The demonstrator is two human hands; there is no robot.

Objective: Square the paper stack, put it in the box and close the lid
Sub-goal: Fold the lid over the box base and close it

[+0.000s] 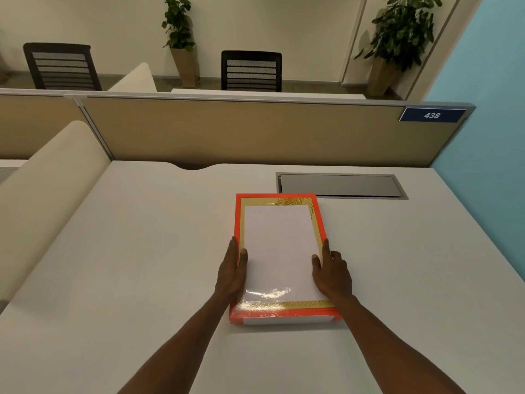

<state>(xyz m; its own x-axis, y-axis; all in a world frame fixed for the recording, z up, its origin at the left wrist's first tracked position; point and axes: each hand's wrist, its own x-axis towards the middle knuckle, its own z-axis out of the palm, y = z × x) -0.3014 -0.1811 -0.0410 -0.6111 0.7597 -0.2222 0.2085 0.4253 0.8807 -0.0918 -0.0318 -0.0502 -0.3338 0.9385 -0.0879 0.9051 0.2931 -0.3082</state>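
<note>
A flat orange-red box [238,223] with a gold inner border lies on the desk in front of me, long side pointing away. A white rectangle [279,245] fills the middle of its top, and a glossy sheen crosses its near end. I cannot tell whether this is the paper stack or a panel of the lid. A white strip shows along the box's near side. My left hand [230,273] lies against the box's left edge with its thumb on the white area. My right hand [331,273] holds the right edge the same way.
The box rests on a pale desk [142,251]. A grey cable hatch [341,185] sits just behind it to the right. A tan partition [227,132] closes the far edge, a cream divider [48,194] the left, and a blue wall [488,166] the right.
</note>
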